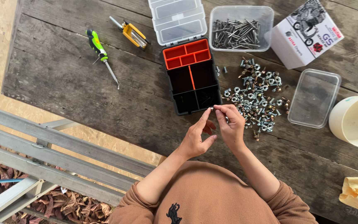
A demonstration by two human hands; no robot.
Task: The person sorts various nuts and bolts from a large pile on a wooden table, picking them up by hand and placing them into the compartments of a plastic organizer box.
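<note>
Pinching a small screw (211,108) btwn left hand (197,137) & right hand (230,123), fingertips closed narrow on it, just at near edge of black organizer box (191,76). Right of box: loose nuts/bolts pile (257,97). Beyond box: clear tub of nails (240,29).

Soft, even daylight falls on my bench (83,95), bright but without hard sun. Shadows are faint and short, hugging the organizer (190,76) and the box (305,33) right of it. A mild sheen shows on the clear lid (178,18) above the organizer. Everything looks sharp; edges bend slightly outward.
</note>
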